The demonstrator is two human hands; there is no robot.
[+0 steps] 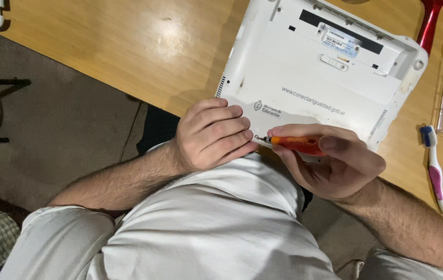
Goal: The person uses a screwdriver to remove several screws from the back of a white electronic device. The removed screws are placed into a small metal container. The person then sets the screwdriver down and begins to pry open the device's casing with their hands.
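I am gripping a small orange screwdriver [296,144] in my closed right hand [330,163], its tip pointing at my left hand [211,136], which is curling shut over the near edge of the upturned white laptop [314,78] lying on the wooden counter [128,46].

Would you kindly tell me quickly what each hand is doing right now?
Left hand: curled shut, resting on the near edge of the white laptop, holding nothing visible.
Right hand: closed around an orange screwdriver.
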